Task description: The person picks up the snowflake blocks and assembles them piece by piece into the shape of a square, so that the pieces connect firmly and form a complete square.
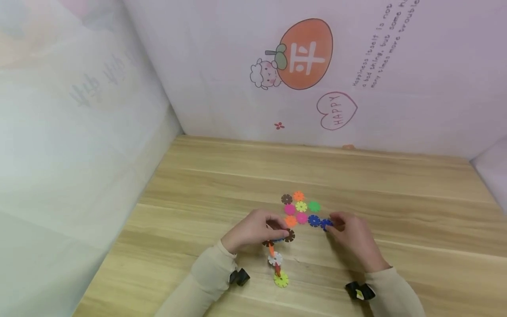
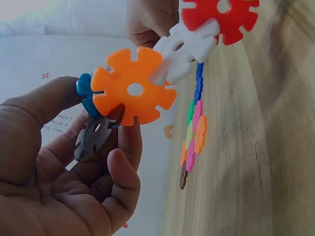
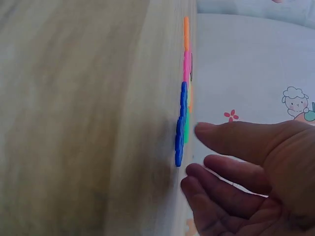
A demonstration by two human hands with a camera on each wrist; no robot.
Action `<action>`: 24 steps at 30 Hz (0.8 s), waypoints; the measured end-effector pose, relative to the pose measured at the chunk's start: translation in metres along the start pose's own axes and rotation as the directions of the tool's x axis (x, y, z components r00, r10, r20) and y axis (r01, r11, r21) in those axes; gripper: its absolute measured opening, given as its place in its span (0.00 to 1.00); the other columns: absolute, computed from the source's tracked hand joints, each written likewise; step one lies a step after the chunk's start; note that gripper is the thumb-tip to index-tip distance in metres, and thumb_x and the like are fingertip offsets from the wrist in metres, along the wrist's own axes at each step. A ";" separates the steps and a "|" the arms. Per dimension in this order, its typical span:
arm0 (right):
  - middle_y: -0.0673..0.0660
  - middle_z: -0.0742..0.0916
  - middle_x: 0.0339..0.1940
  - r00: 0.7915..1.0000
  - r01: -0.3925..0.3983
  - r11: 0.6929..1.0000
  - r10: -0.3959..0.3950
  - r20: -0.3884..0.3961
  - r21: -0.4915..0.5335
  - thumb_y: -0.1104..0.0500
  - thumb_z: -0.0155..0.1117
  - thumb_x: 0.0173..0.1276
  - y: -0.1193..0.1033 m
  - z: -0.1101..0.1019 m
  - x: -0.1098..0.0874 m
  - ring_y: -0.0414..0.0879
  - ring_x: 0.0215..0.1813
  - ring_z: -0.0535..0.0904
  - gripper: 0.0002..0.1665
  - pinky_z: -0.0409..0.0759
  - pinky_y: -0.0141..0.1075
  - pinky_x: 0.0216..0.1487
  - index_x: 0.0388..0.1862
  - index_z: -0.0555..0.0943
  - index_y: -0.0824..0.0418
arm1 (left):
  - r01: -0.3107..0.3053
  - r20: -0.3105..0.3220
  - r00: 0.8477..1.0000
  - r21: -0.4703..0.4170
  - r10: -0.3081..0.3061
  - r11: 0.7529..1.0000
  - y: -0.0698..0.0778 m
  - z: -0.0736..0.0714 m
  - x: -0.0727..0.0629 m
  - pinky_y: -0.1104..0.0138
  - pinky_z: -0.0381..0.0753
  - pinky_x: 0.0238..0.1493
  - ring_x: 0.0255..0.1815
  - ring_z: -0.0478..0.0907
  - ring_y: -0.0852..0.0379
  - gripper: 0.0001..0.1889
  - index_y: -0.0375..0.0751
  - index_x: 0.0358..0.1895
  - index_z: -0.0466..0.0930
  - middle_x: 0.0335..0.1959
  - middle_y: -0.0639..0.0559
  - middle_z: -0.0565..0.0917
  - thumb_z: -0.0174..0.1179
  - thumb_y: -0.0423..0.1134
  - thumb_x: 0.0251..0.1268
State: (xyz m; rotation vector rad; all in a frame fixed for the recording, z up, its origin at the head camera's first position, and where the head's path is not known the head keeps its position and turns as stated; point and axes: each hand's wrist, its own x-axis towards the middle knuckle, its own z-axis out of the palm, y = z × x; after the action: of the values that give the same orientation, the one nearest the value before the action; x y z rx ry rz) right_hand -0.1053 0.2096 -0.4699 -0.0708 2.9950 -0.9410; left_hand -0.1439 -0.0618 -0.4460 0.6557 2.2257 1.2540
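The left hand (image 1: 253, 230) held up one end of a chain (image 1: 272, 261) of notched discs, its thumb and fingers clamped on it by a blue disc (image 2: 85, 92) and a brown disc (image 2: 89, 147). From there the chain ran through an orange disc (image 2: 110, 83), a white disc (image 2: 178, 70) and a red disc (image 2: 241, 19) to a yellow disc (image 1: 282, 284) at the end nearest the person. In the head view another brown disc (image 1: 292, 239) showed at the left fingertips.

Beyond the left hand, a flat group (image 1: 302, 218) of discs in brown, orange, pink, yellow, green and blue lay on the wooden surface (image 1: 222, 176). Two blue discs made its right-hand end.

The right hand (image 1: 354, 233) was at that end, thumb and fingers apart in its wrist view and just beside the last blue disc; whether a fingertip touched it could not be told.

Both sleeves (image 1: 214, 268) were beige. Behind the surface stood a pale backdrop (image 1: 222, 97) printed with an orange fruit (image 1: 322, 39), a sheep (image 1: 257, 72) and a heart (image 1: 326, 121) reading "HAPPY".
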 end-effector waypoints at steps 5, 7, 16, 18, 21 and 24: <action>0.67 0.88 0.43 1.000 0.026 0.998 -0.025 0.017 -0.052 0.64 0.72 0.60 0.002 0.004 0.005 0.57 0.43 0.85 0.21 0.83 0.52 0.47 0.51 0.82 0.73 | -0.020 0.012 1.000 0.003 0.020 1.000 -0.001 -0.001 0.002 0.72 0.80 0.38 0.35 0.80 0.65 0.04 0.47 0.36 0.87 0.33 0.58 0.86 0.68 0.42 0.63; 0.67 0.88 0.42 0.999 0.033 0.997 -0.032 0.024 -0.066 0.65 0.72 0.60 0.002 0.005 0.007 0.56 0.42 0.85 0.20 0.84 0.51 0.46 0.50 0.82 0.72 | -0.035 0.019 0.999 -0.002 0.035 0.999 -0.002 -0.002 0.002 0.73 0.80 0.37 0.34 0.80 0.65 0.04 0.46 0.36 0.87 0.32 0.57 0.86 0.68 0.41 0.63; 0.63 0.86 0.39 0.998 0.056 0.995 -0.053 0.041 -0.081 0.65 0.74 0.57 0.003 0.004 0.008 0.53 0.40 0.82 0.17 0.83 0.50 0.42 0.45 0.85 0.68 | -0.021 0.022 1.000 0.017 0.021 1.000 -0.004 -0.002 0.004 0.72 0.78 0.34 0.33 0.80 0.66 0.06 0.48 0.38 0.89 0.32 0.60 0.87 0.67 0.44 0.64; 0.62 0.85 0.39 0.997 0.063 0.995 -0.059 0.048 -0.080 0.64 0.75 0.57 0.004 0.003 0.007 0.52 0.40 0.81 0.14 0.82 0.49 0.42 0.43 0.86 0.65 | -0.016 0.022 1.000 0.015 0.016 1.000 -0.004 -0.002 0.004 0.72 0.78 0.34 0.33 0.79 0.66 0.06 0.48 0.38 0.89 0.32 0.60 0.87 0.67 0.43 0.64; 0.60 0.87 0.40 0.995 0.083 0.995 -0.080 0.055 -0.059 0.64 0.75 0.58 0.005 0.003 0.006 0.52 0.41 0.82 0.11 0.82 0.48 0.42 0.41 0.87 0.62 | -0.014 0.025 1.000 0.018 0.013 1.000 -0.004 -0.002 0.005 0.72 0.78 0.34 0.33 0.79 0.66 0.05 0.48 0.38 0.89 0.32 0.59 0.87 0.67 0.43 0.64; 0.57 0.89 0.40 0.994 0.090 0.996 -0.089 0.061 -0.020 0.65 0.73 0.60 0.007 0.003 0.004 0.49 0.41 0.83 0.09 0.82 0.45 0.42 0.40 0.87 0.59 | -0.014 0.029 0.999 0.017 0.014 1.000 -0.004 -0.001 0.005 0.72 0.78 0.34 0.33 0.79 0.66 0.05 0.48 0.38 0.89 0.32 0.59 0.87 0.67 0.43 0.64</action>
State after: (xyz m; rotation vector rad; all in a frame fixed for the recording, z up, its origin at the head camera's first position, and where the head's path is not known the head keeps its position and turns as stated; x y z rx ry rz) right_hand -0.1096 0.2132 -0.4762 -0.2311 2.9695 -0.8946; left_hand -0.1492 -0.0616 -0.4500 0.6930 2.2145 1.2260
